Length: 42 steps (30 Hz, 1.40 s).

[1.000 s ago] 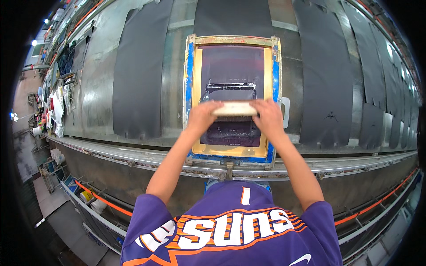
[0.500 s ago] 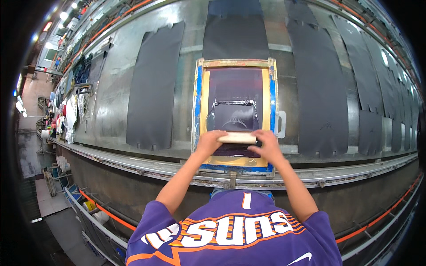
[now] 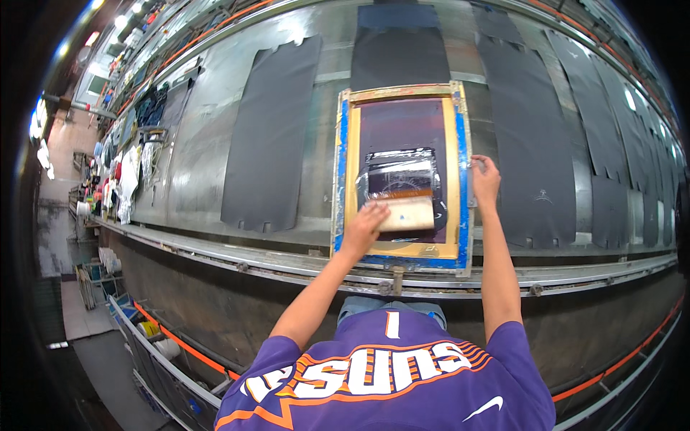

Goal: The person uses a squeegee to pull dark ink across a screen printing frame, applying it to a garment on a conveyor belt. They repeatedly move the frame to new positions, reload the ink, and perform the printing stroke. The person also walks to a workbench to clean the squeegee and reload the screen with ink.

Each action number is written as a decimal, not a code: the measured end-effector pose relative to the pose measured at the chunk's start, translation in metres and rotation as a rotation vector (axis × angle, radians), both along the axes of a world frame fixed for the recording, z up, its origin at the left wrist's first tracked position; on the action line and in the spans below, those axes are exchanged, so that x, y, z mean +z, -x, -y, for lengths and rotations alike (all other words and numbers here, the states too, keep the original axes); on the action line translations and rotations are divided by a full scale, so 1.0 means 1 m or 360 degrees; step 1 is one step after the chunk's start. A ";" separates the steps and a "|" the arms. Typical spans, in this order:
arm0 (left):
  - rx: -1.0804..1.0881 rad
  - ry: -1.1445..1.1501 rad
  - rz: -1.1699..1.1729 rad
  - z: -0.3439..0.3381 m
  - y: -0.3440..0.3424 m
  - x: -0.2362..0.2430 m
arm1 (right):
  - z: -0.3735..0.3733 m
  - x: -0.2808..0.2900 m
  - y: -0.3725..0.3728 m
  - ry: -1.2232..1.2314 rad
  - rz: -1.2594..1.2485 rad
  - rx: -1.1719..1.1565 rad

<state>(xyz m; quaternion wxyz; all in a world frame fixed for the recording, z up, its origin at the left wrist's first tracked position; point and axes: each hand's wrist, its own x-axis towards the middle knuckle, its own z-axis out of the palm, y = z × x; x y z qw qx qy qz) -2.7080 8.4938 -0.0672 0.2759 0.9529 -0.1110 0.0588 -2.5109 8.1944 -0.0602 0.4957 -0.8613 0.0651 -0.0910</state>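
A screen-printing frame (image 3: 343, 169) with blue and yellow edges lies on the long table, over the lower part of a dark fabric panel (image 3: 399, 57). Glossy dark ink (image 3: 402, 155) pools on its mesh. A pale squeegee (image 3: 411, 213) rests tilted on the mesh near the frame's front end, its brownish blade edge facing away from me. My left hand (image 3: 368, 228) grips the squeegee by its left end. Beyond the frame's right edge, my right hand (image 3: 486, 178) is closed on the side handle, which its fingers mostly cover.
Dark fabric panels lie flat to the left (image 3: 270, 136) and right (image 3: 530, 144), with several more farther right. A metal rail (image 3: 302, 269) runs along the table's near edge. Clothes and supplies (image 3: 129, 176) hang at the far left.
My right hand has left the squeegee and moved to the handle on the frame's right side. My left hand still holds the squeegee, now tilted flatter. The whole view has shifted slightly.
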 end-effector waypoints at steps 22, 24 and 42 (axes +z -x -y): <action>0.0204 -0.0043 -0.0141 -0.352 0.140 0.057 | -0.399 -0.003 0.110 -0.0316 -0.0086 0.0086; 0.0145 -0.0039 -0.0135 -0.365 0.148 0.054 | -0.406 -0.007 0.110 -0.0258 -0.0114 0.0042; 0.0113 0.0118 -0.0363 -0.441 -0.063 0.045 | -0.482 0.038 0.087 0.1129 0.0123 0.1097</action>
